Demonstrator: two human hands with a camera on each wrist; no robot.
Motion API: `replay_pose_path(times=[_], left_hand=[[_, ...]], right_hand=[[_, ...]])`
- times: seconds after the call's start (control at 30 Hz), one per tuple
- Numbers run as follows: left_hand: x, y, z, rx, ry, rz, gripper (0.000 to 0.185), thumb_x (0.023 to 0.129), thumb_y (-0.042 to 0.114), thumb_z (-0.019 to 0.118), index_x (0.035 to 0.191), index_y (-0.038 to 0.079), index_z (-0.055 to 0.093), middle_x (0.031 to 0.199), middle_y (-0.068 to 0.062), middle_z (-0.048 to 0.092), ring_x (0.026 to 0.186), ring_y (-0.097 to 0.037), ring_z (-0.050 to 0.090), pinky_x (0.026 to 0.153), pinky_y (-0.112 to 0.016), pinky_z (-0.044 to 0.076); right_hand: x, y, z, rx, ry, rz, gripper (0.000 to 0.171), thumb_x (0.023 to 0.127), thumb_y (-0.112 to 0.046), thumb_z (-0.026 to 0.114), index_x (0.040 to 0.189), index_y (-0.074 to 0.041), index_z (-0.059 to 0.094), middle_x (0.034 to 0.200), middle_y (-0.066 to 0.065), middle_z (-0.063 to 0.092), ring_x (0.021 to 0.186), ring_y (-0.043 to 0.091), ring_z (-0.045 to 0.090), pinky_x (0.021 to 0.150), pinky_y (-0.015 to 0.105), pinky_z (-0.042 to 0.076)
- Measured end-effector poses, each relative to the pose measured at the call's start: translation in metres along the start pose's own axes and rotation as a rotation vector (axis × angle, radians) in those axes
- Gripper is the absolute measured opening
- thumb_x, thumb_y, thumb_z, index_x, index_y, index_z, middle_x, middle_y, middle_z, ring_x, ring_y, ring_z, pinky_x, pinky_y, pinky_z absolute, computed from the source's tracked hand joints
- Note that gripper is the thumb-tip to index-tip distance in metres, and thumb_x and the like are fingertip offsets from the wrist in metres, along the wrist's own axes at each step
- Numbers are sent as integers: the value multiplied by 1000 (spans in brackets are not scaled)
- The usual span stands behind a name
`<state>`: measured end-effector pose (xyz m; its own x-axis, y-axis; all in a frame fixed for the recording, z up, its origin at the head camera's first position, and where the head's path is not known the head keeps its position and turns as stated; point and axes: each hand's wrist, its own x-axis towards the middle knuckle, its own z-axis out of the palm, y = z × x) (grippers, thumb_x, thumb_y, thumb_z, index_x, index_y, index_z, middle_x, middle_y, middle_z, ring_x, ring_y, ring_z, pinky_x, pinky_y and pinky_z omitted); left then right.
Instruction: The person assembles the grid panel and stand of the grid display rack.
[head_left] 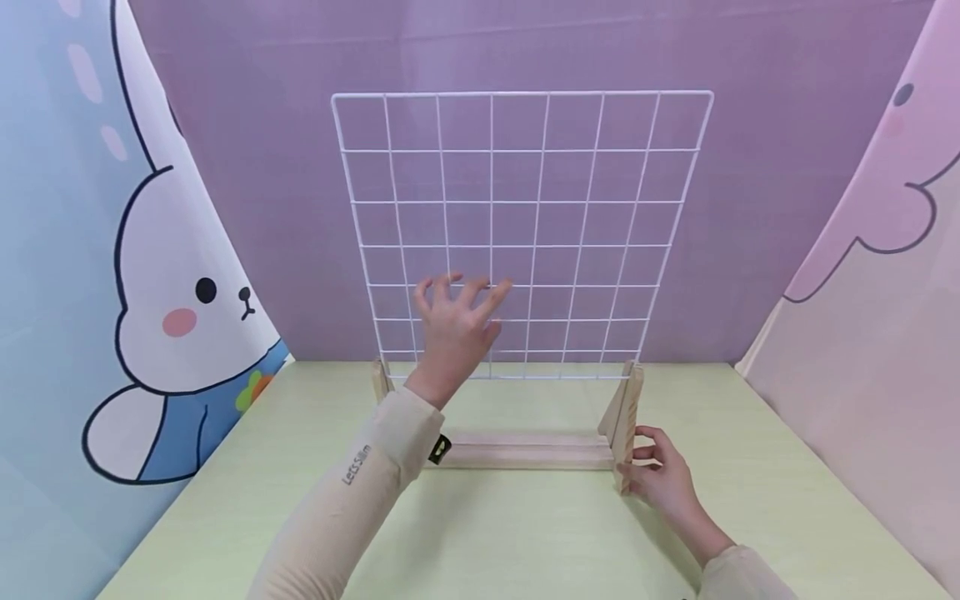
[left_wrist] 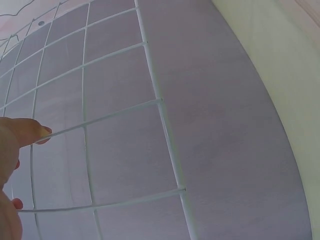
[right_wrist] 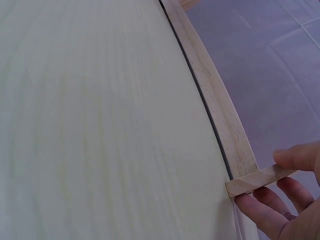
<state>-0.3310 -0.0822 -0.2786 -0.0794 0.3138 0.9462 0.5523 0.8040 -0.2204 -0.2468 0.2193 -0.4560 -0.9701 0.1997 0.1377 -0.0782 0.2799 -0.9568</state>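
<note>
A white wire grid panel (head_left: 517, 202) stands upright, its lower corners at the two side pieces of a pale wooden stand (head_left: 517, 451). My left hand (head_left: 453, 333) is at the lower left part of the grid, fingers spread and bent, tips hooked at a horizontal wire. In the left wrist view a fingertip (left_wrist: 44, 133) lies over a wire. My right hand (head_left: 663, 475) grips the stand's right side piece (head_left: 624, 425) near its foot. In the right wrist view, thumb and fingers (right_wrist: 262, 212) lie on opposite sides of that piece. My left forearm hides much of the stand's left side.
The stand rests on a light yellow-green table (head_left: 517, 533). Behind the grid hangs a purple cloth backdrop (head_left: 757, 167). A cartoon rabbit panel (head_left: 180, 275) rises at left and a pink cartoon panel (head_left: 885, 333) at right.
</note>
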Motion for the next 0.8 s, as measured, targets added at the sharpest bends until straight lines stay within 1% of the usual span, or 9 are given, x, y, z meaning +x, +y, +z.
replay_pose_path(times=[0.07, 0.23, 0.53, 0.67, 0.8], left_hand=[[1, -1, 1, -3, -14, 0, 52, 69, 16, 89, 117, 20, 70, 108, -5, 69, 107, -37, 57, 96, -61, 31], [5, -4, 4, -10, -79, -22, 50, 71, 18, 89, 118, 20, 71, 109, -6, 70, 108, -38, 57, 96, -61, 32], [9, -8, 8, -21, -137, -40, 49, 72, 18, 88, 118, 20, 71, 108, -5, 69, 108, -37, 58, 96, -61, 34], [8, -7, 7, -28, -139, -44, 50, 72, 18, 88, 119, 21, 71, 108, -5, 69, 109, -37, 57, 97, -61, 33], [8, -6, 8, -16, -115, -37, 50, 71, 18, 88, 118, 21, 71, 108, -5, 69, 109, -37, 57, 97, -61, 34]], right_hand=[[0, 0, 0, -5, 0, 0, 59, 83, 11, 69, 136, -2, 45, 97, 17, 62, 74, 18, 63, 63, 34, 59], [0, -1, 0, -5, 1, 5, 59, 83, 11, 70, 135, -2, 45, 96, 17, 62, 73, 17, 63, 63, 34, 59], [1, 0, 1, -1, 1, 9, 60, 83, 11, 70, 136, -2, 45, 96, 16, 62, 73, 16, 63, 63, 33, 58], [1, 1, 1, -3, -4, 8, 61, 83, 11, 70, 137, -2, 43, 96, 16, 62, 74, 17, 63, 63, 34, 58], [2, -1, 1, -20, -3, 3, 62, 83, 10, 70, 137, -4, 43, 97, 17, 62, 74, 18, 63, 63, 34, 58]])
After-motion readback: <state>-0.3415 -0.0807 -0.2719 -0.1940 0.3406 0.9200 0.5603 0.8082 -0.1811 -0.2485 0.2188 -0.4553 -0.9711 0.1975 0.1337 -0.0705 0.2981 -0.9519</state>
